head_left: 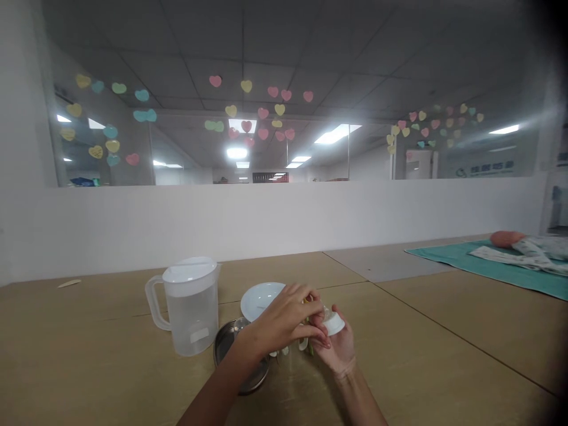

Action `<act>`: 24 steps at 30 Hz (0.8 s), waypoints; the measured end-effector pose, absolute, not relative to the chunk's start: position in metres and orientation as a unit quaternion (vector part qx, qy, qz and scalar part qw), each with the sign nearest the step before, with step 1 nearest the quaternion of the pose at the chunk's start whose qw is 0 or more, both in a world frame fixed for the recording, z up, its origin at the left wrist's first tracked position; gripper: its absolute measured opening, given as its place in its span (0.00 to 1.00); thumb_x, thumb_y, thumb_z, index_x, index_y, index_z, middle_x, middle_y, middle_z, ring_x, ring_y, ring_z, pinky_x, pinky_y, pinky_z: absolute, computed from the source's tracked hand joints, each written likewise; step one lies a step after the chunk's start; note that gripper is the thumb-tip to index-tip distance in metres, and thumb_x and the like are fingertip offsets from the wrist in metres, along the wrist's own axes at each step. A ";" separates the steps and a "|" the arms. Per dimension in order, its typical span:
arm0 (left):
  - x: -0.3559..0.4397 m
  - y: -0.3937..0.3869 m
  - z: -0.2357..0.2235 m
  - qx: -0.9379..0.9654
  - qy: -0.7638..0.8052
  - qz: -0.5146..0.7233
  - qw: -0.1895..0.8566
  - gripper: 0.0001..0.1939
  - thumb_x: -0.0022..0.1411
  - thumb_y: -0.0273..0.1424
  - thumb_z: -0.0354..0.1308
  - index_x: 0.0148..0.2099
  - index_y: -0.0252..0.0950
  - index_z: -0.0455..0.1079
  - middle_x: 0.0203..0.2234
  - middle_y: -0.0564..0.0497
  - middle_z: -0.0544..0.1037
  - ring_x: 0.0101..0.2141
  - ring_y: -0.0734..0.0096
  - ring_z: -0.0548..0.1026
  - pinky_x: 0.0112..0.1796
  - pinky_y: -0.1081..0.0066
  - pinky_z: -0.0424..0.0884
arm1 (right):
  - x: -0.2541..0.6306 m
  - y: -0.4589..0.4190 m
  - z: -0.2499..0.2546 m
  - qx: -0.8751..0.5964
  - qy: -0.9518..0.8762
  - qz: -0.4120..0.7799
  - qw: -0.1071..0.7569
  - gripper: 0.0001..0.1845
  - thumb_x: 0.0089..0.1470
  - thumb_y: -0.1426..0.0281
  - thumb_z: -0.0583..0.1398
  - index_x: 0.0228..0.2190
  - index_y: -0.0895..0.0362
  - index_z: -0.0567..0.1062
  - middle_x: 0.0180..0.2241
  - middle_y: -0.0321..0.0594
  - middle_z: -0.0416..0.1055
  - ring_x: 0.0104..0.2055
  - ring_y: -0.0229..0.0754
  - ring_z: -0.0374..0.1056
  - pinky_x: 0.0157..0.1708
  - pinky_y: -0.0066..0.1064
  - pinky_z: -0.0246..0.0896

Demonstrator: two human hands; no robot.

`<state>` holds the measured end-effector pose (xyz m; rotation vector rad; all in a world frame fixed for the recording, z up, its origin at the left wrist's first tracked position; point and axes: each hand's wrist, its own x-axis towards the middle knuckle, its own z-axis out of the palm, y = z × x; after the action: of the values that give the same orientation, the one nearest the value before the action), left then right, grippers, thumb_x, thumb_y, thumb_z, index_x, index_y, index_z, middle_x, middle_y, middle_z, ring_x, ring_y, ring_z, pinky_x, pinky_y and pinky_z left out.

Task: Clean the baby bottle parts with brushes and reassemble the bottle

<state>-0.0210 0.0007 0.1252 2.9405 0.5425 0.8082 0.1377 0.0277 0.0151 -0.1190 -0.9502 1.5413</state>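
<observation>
My right hand (341, 350), palm turned up, holds a small white ring-shaped piece (333, 322) with a see-through part on its left side. It looks like a bottle collar, but its exact kind is unclear. My left hand (298, 313) reaches across from the left, its fingers curled and pinched against the clear side of this piece. Whatever the left fingertips grip is hidden. Below and behind the hands, several small white and greenish things (284, 351) show only in part. Under my left forearm sits a round metal dish (225, 337) with a clear rounded object (241, 323) at its far side.
A white bowl (255, 296) stands just behind my left hand. Left of the dish is a translucent pitcher (193, 316) with liquid in it. A flat, pale sliver (70, 284) lies far left. Far right, a teal cloth (461, 264) bears patterned fabric (523, 254) and a rounded pinkish object (506, 239).
</observation>
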 end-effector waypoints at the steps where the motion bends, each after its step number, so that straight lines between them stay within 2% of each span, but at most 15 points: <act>1: -0.020 0.001 0.125 0.949 0.174 0.261 0.019 0.10 0.61 0.38 0.54 0.34 0.37 0.65 0.36 0.52 0.68 0.39 0.71 0.63 0.42 0.71 0.58 | 0.138 0.028 0.014 -0.050 -0.412 0.670 0.616 0.19 0.54 0.55 0.53 0.21 0.56 0.69 0.16 0.31 0.58 0.15 0.31 0.49 0.13 0.22 0.48; 5: -0.017 0.000 0.122 0.954 0.162 0.252 0.008 0.08 0.64 0.32 0.51 0.31 0.37 0.60 0.28 0.55 0.69 0.35 0.72 0.62 0.39 0.72 0.57 | 0.141 0.033 0.010 -0.041 -0.406 0.691 0.597 0.21 0.53 0.54 0.55 0.18 0.56 0.69 0.15 0.32 0.60 0.15 0.30 0.50 0.14 0.22 0.49; 9: -0.017 0.000 0.120 0.958 0.153 0.242 -0.006 0.07 0.64 0.28 0.48 0.31 0.37 0.58 0.27 0.56 0.70 0.34 0.73 0.61 0.38 0.72 0.55 | 0.142 0.036 0.009 -0.040 -0.406 0.696 0.591 0.22 0.51 0.54 0.57 0.18 0.57 0.70 0.14 0.32 0.61 0.14 0.29 0.51 0.13 0.20 0.47; 17: -0.015 -0.002 0.119 0.962 0.146 0.227 -0.041 0.08 0.65 0.30 0.47 0.31 0.37 0.59 0.29 0.56 0.71 0.34 0.71 0.61 0.38 0.71 0.54 | 0.141 0.034 0.011 -0.011 -0.406 0.712 0.573 0.19 0.48 0.57 0.61 0.16 0.58 0.70 0.13 0.31 0.62 0.14 0.28 0.49 0.13 0.19 0.45; 24: -0.015 0.002 0.119 0.962 0.145 0.228 -0.047 0.10 0.66 0.33 0.47 0.31 0.37 0.59 0.29 0.56 0.71 0.33 0.72 0.61 0.37 0.71 0.55 | 0.138 0.031 0.013 -0.005 -0.390 0.717 0.578 0.19 0.52 0.58 0.58 0.18 0.58 0.71 0.15 0.33 0.63 0.15 0.29 0.51 0.13 0.21 0.46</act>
<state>-0.0155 0.0021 0.1195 3.1147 0.4688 0.7369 0.1383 0.0314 0.0128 -0.0124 -0.9126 1.6769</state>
